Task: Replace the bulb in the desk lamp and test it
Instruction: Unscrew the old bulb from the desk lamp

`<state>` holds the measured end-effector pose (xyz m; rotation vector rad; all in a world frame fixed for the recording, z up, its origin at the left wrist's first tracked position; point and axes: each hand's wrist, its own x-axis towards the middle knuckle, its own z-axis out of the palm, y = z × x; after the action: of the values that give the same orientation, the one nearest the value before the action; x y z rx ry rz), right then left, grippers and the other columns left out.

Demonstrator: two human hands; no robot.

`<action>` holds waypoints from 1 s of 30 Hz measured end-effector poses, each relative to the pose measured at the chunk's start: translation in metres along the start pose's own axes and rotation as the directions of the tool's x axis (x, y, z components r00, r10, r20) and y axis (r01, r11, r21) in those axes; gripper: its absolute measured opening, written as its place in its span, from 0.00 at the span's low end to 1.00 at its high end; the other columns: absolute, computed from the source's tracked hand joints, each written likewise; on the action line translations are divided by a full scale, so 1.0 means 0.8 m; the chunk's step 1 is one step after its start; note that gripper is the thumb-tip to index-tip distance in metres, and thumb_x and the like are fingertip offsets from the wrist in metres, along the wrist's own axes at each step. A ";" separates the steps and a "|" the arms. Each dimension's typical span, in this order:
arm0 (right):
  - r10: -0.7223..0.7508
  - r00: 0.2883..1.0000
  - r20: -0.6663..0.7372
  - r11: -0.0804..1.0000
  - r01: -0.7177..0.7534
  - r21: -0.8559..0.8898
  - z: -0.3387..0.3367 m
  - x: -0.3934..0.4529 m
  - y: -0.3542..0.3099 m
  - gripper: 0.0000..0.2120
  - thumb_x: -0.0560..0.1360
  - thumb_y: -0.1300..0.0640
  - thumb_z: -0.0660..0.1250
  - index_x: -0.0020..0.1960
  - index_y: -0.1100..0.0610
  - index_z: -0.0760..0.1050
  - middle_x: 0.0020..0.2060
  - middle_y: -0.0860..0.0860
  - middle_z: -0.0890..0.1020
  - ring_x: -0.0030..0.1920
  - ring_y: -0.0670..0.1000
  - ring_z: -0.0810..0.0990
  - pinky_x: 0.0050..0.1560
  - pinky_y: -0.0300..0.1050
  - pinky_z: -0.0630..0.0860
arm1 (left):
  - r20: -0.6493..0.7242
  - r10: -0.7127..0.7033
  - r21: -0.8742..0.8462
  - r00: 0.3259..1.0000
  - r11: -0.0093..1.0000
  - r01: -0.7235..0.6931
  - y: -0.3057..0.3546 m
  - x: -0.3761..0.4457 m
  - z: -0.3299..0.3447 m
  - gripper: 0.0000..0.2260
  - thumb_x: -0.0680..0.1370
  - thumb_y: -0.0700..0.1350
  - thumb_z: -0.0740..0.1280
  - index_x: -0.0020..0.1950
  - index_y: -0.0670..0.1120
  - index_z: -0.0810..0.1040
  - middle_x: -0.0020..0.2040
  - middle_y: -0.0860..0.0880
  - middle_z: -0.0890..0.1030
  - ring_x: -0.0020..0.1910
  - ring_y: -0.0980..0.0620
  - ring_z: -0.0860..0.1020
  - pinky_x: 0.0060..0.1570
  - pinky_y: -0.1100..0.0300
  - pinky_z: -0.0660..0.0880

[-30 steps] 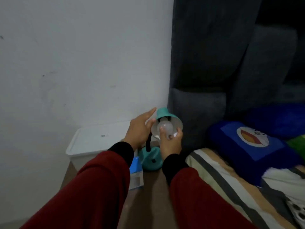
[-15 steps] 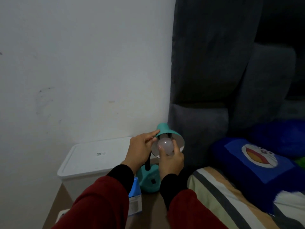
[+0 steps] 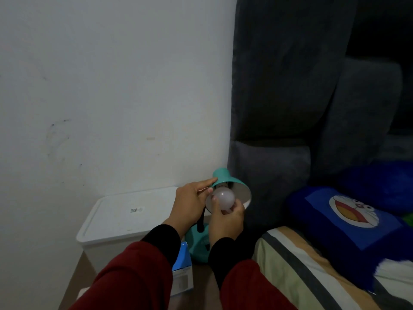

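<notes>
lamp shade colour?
Teal outside, pale inside: lamp shade, head view.

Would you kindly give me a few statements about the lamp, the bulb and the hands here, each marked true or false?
1. The right hand grips the round white bulb. True.
2. The left hand rests on the white lidded plastic box. False: it holds the teal desk lamp's shade.
3. The bulb is glowing. False: it is unlit.
4. A blue and white carton stands beside the lamp's teal base. True.
5. The blue cartoon pillow lies on the box. False: it lies on the striped bed.
</notes>
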<state>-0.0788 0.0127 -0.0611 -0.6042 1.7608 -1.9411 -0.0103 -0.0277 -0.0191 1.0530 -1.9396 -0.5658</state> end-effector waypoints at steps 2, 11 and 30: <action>-0.061 0.998 -0.003 0.997 0.061 -0.041 -0.001 0.001 -0.003 0.29 0.69 0.63 0.71 0.68 0.56 0.68 0.65 0.59 0.71 0.63 0.58 0.73 0.59 0.44 0.72 | 0.004 -0.006 -0.007 1.000 1.000 0.006 -0.001 0.001 -0.002 0.14 0.78 0.40 0.65 0.62 0.50 0.79 0.61 0.48 0.80 0.55 0.64 0.73 0.45 0.92 0.61; -0.112 0.994 0.014 0.993 0.113 -0.024 -0.006 0.003 -0.001 0.34 0.70 0.61 0.72 0.73 0.52 0.62 0.71 0.58 0.62 0.68 0.58 0.69 0.62 0.48 0.75 | 0.023 -0.015 -0.026 1.000 1.000 0.016 0.000 0.000 -0.003 0.14 0.77 0.40 0.66 0.62 0.51 0.79 0.61 0.49 0.80 0.57 0.63 0.74 0.48 0.90 0.62; -0.075 0.997 0.001 0.993 0.075 -0.094 -0.010 0.007 -0.004 0.31 0.70 0.63 0.71 0.71 0.55 0.65 0.70 0.59 0.66 0.66 0.59 0.71 0.64 0.49 0.71 | 0.028 -0.037 -0.027 0.999 0.999 0.038 0.004 0.002 -0.001 0.14 0.77 0.39 0.66 0.62 0.49 0.79 0.61 0.48 0.80 0.55 0.64 0.73 0.44 0.91 0.63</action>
<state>-0.0881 0.0165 -0.0589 -0.7098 1.8643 -1.9171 -0.0117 -0.0271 -0.0157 1.0714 -1.9340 -0.6290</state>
